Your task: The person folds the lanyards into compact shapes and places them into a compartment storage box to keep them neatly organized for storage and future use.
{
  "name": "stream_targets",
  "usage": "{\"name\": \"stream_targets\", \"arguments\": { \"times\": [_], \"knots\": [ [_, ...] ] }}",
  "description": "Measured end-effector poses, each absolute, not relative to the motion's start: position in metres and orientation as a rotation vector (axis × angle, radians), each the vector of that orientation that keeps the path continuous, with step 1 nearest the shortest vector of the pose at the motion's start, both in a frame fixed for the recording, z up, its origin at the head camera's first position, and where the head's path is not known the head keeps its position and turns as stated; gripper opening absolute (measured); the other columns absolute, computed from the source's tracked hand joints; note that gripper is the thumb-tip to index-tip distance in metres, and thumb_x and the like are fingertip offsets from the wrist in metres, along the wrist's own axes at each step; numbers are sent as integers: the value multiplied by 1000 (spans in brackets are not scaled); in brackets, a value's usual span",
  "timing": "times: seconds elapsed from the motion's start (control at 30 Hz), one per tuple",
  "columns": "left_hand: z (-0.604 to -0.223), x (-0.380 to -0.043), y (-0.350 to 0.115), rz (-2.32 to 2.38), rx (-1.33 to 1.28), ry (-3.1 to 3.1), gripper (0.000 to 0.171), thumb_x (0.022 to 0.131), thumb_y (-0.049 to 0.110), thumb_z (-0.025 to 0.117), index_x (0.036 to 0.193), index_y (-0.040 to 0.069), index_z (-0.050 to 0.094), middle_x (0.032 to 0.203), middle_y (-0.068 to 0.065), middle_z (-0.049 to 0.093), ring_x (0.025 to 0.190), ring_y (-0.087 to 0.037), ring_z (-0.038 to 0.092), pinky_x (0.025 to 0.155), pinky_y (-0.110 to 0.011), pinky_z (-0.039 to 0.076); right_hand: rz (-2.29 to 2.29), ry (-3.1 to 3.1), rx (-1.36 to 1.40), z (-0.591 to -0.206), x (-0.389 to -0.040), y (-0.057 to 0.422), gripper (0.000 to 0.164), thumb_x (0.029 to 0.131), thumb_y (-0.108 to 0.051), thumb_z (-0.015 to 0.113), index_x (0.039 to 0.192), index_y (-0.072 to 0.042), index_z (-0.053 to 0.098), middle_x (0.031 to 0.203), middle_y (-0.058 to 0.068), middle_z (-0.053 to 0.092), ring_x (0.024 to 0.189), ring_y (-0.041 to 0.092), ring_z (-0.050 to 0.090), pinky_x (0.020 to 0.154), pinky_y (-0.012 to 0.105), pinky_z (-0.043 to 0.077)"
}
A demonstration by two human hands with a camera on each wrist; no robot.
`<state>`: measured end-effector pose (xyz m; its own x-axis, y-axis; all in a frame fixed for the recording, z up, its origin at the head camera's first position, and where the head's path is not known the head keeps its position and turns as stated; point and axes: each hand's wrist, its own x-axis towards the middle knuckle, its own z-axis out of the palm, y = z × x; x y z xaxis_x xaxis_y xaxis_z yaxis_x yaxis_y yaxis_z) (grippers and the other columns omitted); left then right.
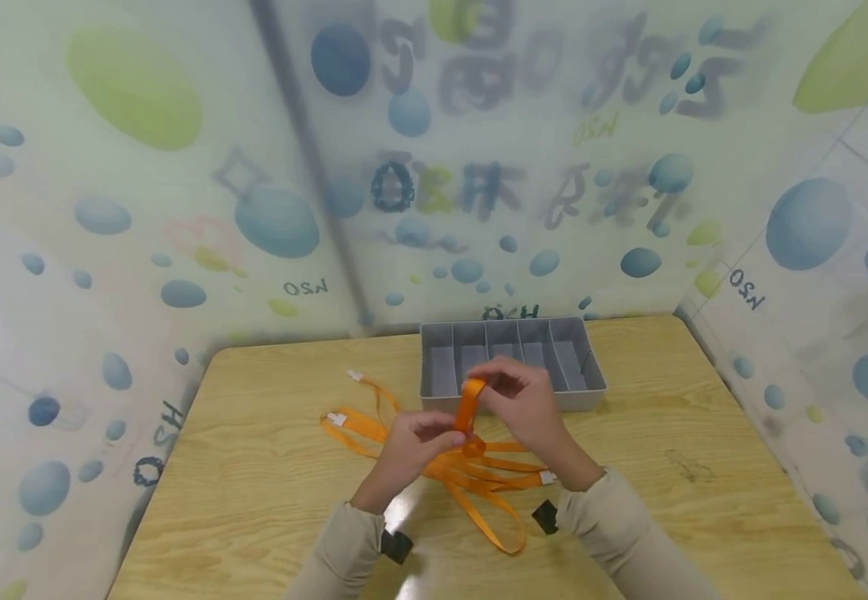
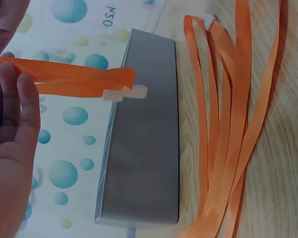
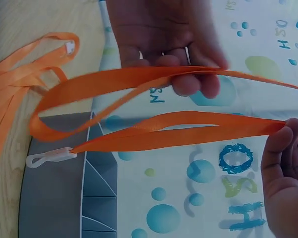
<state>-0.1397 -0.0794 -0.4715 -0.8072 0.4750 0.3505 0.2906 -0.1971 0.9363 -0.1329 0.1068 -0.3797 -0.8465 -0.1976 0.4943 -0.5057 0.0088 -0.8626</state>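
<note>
Between my two hands hangs an orange lanyard with a white plastic clip at its lower end. My left hand pinches the band between thumb and fingers. Higher and to the right, my right hand grips the upper part of the same band. Loops of the band droop below the fingers in the right wrist view. Several more orange lanyards lie in a loose, overlapping pile on the table beneath the hands, some with white clips showing.
A grey tray with several narrow compartments stands at the table's back edge, partly behind my right hand. The wooden table meets a wall panel with printed blue and green dots. Black pieces sit by both cuffs.
</note>
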Motion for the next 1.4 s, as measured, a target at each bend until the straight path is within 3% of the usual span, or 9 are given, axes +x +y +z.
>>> {"name": "stream_targets", "arguments": {
  "times": [0.17, 0.3, 0.4, 0.63, 0.87, 1.07, 1.2, 1.4],
  "knots": [
    [-468, -139, -79, 2134, 943, 1928, 14, 85, -4, 61, 96, -13, 63, 87, -26, 65, 78, -43, 61, 70, -52, 51, 1912, -2034, 771, -371, -133, 110, 14, 78, 14, 63, 91, 9, 65, 82, 19, 64, 64, 23, 59, 59, 25, 52],
    [-458, -136, -77, 2135, 907, 2050, 9, 81, -5, 65, 90, -6, 66, 82, -15, 66, 73, -22, 63, 66, -41, 53, 1922, -2058, 769, -366, -132, 111, 14, 79, 13, 63, 91, 9, 65, 83, 18, 64, 65, 21, 59, 59, 24, 52],
    [-452, -134, -76, 2149, 828, 2099, 15, 79, -3, 68, 93, -4, 64, 80, -11, 65, 72, -11, 61, 66, -31, 53, 1943, -2069, 768, -365, -132, 111, 12, 79, 12, 63, 91, 9, 65, 83, 18, 64, 67, 19, 60, 60, 25, 52],
    [-449, -138, -75, 2055, 814, 2086, 40, 79, 2, 69, 118, -2, 59, 82, -16, 64, 75, -16, 62, 68, -29, 53, 2015, -2054, 799, -373, -134, 113, 12, 82, 8, 63, 94, 8, 66, 88, 15, 65, 71, 18, 62, 62, 28, 53],
    [-448, -143, -68, 1922, 1007, 2089, 17, 81, 3, 67, 97, 1, 67, 86, -12, 67, 75, -17, 62, 67, -32, 53, 2056, -2055, 844, -391, -141, 114, 13, 82, 4, 65, 95, 5, 66, 89, 18, 64, 68, 21, 61, 61, 29, 53],
    [-445, -142, -65, 1894, 1029, 2077, 13, 82, 1, 66, 95, 3, 67, 81, -12, 67, 70, -26, 62, 64, -31, 52, 2048, -2085, 886, -392, -140, 115, 16, 82, 5, 64, 96, -1, 67, 90, 12, 65, 66, 20, 57, 58, 29, 51],
    [-444, -144, -64, 1882, 1043, 2096, 9, 82, 2, 66, 90, 2, 69, 83, -11, 67, 71, -20, 61, 64, -31, 53, 2049, -2102, 877, -389, -137, 114, 19, 81, 11, 61, 95, 0, 67, 90, 9, 65, 67, 19, 57, 59, 27, 51],
    [-440, -147, -64, 1849, 1099, 2259, 5, 78, 0, 70, 81, -3, 72, 86, -9, 66, 75, -11, 58, 60, -29, 52, 2056, -2104, 890, -375, -130, 114, 13, 79, 13, 63, 92, 11, 63, 86, 27, 61, 65, 19, 55, 58, 25, 51]
  ]
}}
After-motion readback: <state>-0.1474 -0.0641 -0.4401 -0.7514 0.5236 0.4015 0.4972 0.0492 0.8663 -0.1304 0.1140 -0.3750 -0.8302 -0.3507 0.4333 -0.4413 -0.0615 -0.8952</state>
